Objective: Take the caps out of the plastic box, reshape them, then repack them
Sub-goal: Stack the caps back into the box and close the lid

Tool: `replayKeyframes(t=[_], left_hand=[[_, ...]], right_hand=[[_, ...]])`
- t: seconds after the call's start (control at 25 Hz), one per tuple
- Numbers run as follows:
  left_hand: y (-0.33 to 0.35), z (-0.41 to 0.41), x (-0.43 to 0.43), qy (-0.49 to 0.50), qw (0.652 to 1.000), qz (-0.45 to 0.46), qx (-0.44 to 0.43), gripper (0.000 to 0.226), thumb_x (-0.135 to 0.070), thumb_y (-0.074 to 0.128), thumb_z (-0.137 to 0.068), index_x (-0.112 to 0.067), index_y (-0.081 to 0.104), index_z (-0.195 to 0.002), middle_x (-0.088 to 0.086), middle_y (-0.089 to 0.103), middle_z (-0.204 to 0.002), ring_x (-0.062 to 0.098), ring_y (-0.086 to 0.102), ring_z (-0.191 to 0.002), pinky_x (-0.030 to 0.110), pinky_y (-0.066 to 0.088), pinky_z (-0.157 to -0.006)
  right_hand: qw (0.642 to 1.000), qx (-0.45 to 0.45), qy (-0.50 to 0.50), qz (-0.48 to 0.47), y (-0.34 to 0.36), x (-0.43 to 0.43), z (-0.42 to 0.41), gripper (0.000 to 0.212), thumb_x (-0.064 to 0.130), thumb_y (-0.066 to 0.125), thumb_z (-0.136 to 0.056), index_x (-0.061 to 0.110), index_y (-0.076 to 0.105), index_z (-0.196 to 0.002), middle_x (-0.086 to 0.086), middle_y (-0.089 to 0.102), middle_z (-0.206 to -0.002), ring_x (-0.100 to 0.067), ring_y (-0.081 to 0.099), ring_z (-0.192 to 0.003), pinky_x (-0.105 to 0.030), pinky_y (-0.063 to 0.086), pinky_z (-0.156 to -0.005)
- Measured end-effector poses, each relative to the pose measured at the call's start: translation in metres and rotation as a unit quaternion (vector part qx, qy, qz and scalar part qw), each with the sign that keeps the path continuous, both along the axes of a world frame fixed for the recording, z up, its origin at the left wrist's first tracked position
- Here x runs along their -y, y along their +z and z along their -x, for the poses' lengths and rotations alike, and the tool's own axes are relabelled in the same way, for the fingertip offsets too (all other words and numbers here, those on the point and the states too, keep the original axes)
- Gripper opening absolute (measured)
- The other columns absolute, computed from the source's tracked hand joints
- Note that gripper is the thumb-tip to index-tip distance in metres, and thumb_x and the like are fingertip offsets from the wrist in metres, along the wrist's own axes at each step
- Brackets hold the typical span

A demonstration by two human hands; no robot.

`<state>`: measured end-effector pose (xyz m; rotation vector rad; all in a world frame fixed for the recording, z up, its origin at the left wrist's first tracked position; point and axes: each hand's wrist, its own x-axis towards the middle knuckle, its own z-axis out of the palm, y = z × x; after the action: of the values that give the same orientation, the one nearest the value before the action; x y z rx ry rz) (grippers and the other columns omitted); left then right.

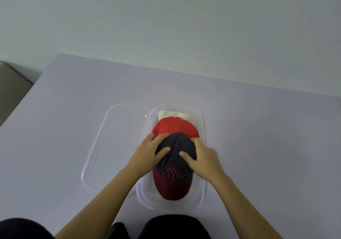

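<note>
A pale lilac-grey table (pixel 73 128) fills the lower part of the view, its far edge meeting a plain light wall (pixel 166 17). At about 9 o'clock, past the table's left edge, a strip of brownish floor or furniture (pixel 11 87) shows; which it is cannot be told. Dark clothing (pixel 175 225) of the person sits at 6 o'clock.

Near the middle of the table stands a clear plastic box (pixel 203 192), its long side running from 12 to 6 o'clock. Just beside it, at 9 o'clock, lies its clear lid (pixel 96 155), flat on the table.

Three caps are stacked in a row inside the box. A cream cap (pixel 177 115) lies at the 12 o'clock end, a red cap (pixel 175 126) overlaps it, and a dark navy cap (pixel 175 166) with a red brim and red embroidered emblem lies nearest, brim toward 6 o'clock.

The left hand (pixel 149 152) presses on the navy cap's crown from 9 o'clock, fingers spread and curved over the fabric. The right hand (pixel 201 159) does the same from 3 o'clock. Both thumbs rest on top of the crown, apart from one another, and the crown is dented between them.
</note>
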<state>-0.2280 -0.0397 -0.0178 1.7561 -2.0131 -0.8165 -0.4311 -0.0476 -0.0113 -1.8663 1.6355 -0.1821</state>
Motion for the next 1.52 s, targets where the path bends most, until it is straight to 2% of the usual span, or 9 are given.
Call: replayKeyframes(t=[0.16,0.32,0.48,0.72,0.92,1.08,1.2,1.36,1.52], left_hand=[[-0.005,0.008,-0.009,0.036,0.999,0.013,0.0,0.053,-0.039,0.053,-0.092,-0.018,0.041,-0.139,0.007,0.052,-0.113,0.023,0.051,-0.104,0.03,0.042,-0.092],[-0.006,-0.046,-0.014,0.235,0.967,0.076,-0.057,0.051,-0.026,0.058,-0.091,-0.004,0.044,-0.135,0.016,0.049,-0.131,0.03,0.049,-0.12,0.042,0.037,-0.105],[-0.041,-0.123,-0.037,0.42,0.896,-0.13,0.066,0.077,-0.037,0.062,-0.085,0.004,0.027,-0.14,0.027,0.03,-0.143,0.045,0.028,-0.131,0.055,0.031,-0.104],[-0.06,-0.147,-0.05,0.402,0.883,-0.228,0.087,0.083,-0.053,0.066,-0.077,0.005,0.038,-0.13,0.027,0.037,-0.134,0.042,0.031,-0.126,0.05,0.029,-0.103],[-0.022,-0.162,-0.048,0.435,0.874,-0.123,-0.179,0.052,-0.022,0.08,-0.073,-0.009,0.042,-0.106,0.016,0.059,-0.109,0.031,0.057,-0.09,0.04,0.046,-0.077],[0.04,-0.168,-0.023,0.401,0.899,0.036,-0.172,0.06,-0.021,0.075,-0.076,-0.025,0.044,-0.128,0.004,0.056,-0.095,0.03,0.06,-0.093,0.045,0.051,-0.088],[0.097,-0.156,-0.008,0.364,0.888,0.12,-0.254,0.067,-0.013,0.068,-0.08,-0.03,0.039,-0.138,-0.001,0.052,-0.082,0.02,0.057,-0.076,0.038,0.052,-0.078],[0.133,-0.095,-0.011,0.296,0.868,0.06,-0.393,0.092,-0.002,0.054,-0.067,-0.028,0.02,-0.148,0.001,0.049,-0.071,0.007,0.052,-0.048,0.022,0.047,-0.043],[0.087,-0.034,-0.028,0.293,0.857,-0.083,-0.416,0.073,-0.001,0.051,-0.08,-0.027,0.03,-0.145,0.005,0.051,-0.07,0.014,0.052,-0.045,0.025,0.045,-0.045]], right_hand=[[0.997,-0.067,0.0,0.03,-0.005,-0.006,-0.001,0.058,0.06,0.047,-0.085,0.022,0.042,-0.129,0.002,0.056,-0.125,-0.02,0.054,-0.114,-0.041,0.042,-0.095],[0.987,0.003,-0.105,0.118,0.0,-0.038,0.007,0.061,0.045,0.052,-0.09,0.01,0.037,-0.137,-0.008,0.046,-0.137,-0.025,0.045,-0.125,-0.036,0.038,-0.102],[0.968,0.075,-0.237,-0.039,-0.015,-0.084,0.001,0.06,0.034,0.041,-0.097,0.008,0.018,-0.146,-0.013,0.034,-0.148,-0.028,0.036,-0.135,-0.038,0.032,-0.107],[0.956,0.084,-0.276,-0.053,-0.029,-0.104,-0.014,0.045,0.016,0.032,-0.1,0.009,0.024,-0.144,-0.013,0.066,-0.09,-0.02,0.053,-0.069,-0.03,0.041,-0.068],[0.957,0.08,-0.274,-0.06,-0.031,-0.105,-0.011,0.048,0.014,0.035,-0.099,0.009,0.022,-0.145,-0.018,0.065,-0.107,-0.033,0.062,-0.094,-0.034,0.044,-0.077],[0.962,0.087,-0.258,0.014,-0.018,-0.096,-0.013,0.056,0.025,0.043,-0.097,0.005,0.023,-0.145,-0.018,0.038,-0.146,-0.031,0.038,-0.134,-0.039,0.032,-0.108],[0.946,0.194,-0.241,0.101,0.024,-0.073,-0.027,0.055,0.028,0.044,-0.097,0.007,0.025,-0.145,-0.01,0.033,-0.149,-0.022,0.032,-0.138,-0.027,0.025,-0.109],[0.877,0.43,-0.212,0.036,0.092,-0.041,-0.042,0.067,0.059,0.036,-0.089,0.031,0.013,-0.146,0.01,0.039,-0.135,-0.009,0.045,-0.123,-0.028,0.033,-0.105],[0.909,0.353,-0.22,-0.004,0.078,-0.026,-0.025,0.079,0.068,0.044,-0.078,0.039,0.015,-0.145,0.005,0.044,-0.142,-0.016,0.054,-0.121,-0.04,0.038,-0.108]])
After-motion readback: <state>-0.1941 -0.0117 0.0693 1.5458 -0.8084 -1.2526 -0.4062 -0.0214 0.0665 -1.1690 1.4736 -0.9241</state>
